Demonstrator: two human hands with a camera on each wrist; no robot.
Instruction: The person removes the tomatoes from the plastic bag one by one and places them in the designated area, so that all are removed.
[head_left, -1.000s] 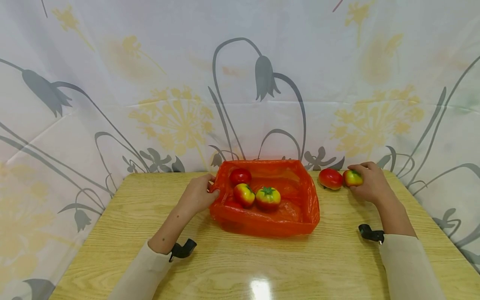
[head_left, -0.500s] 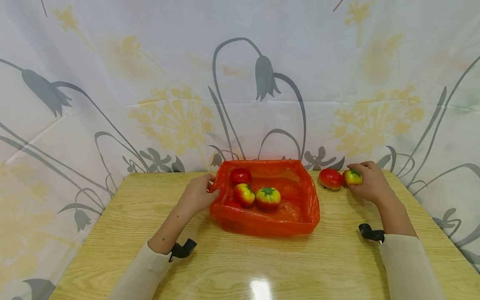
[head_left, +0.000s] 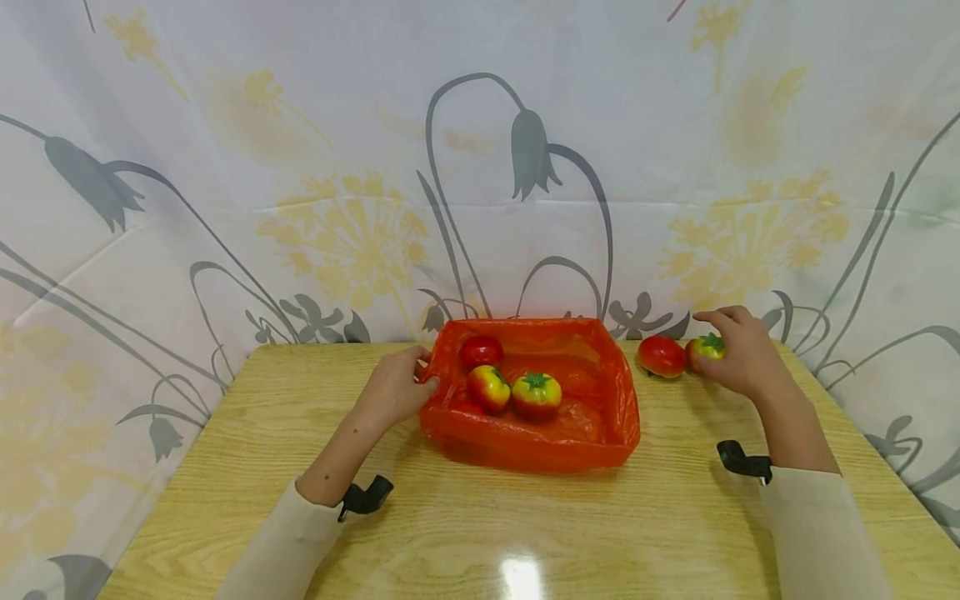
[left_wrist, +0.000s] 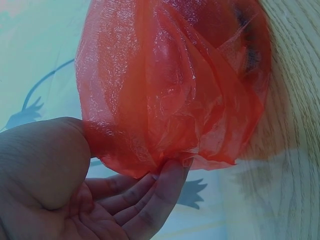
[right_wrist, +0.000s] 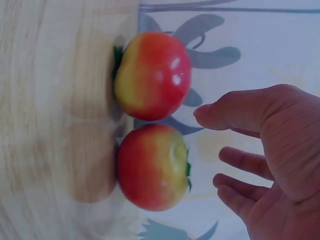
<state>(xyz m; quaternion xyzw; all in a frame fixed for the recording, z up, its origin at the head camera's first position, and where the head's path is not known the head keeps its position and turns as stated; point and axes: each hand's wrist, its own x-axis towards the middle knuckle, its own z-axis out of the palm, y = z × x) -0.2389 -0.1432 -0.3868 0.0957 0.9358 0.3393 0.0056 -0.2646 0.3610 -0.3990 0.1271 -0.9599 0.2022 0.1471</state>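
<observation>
My left hand [head_left: 393,387] pinches the left side of a red plastic bag [head_left: 525,457], which stands wide-mouthed on the table. In the left wrist view, thumb and fingers grip the crumpled film [left_wrist: 175,100]. Inside the bag lie a red tomato [head_left: 481,353] and two yellow-and-red tomatoes with green tops, one at the left [head_left: 486,389] and one nearer the middle [head_left: 536,398]. Right of the bag, a red tomato [head_left: 662,358] and a yellow-green-topped tomato [head_left: 702,350] sit side by side. Close to the latter is my right hand [head_left: 744,354], its fingers spread; the right wrist view shows a gap between fingers and tomato [right_wrist: 150,167].
The wooden table [head_left: 480,525] ends at a patterned cloth backdrop [head_left: 337,125] just behind the bag and the tomatoes. A black wrist mount [head_left: 366,497] sticks out from the left wrist, another black mount [head_left: 742,461] from the right.
My right hand has let go of the tomato at the far right and lifted slightly away, fingers apart. The left hand and the bag have stayed in place.
</observation>
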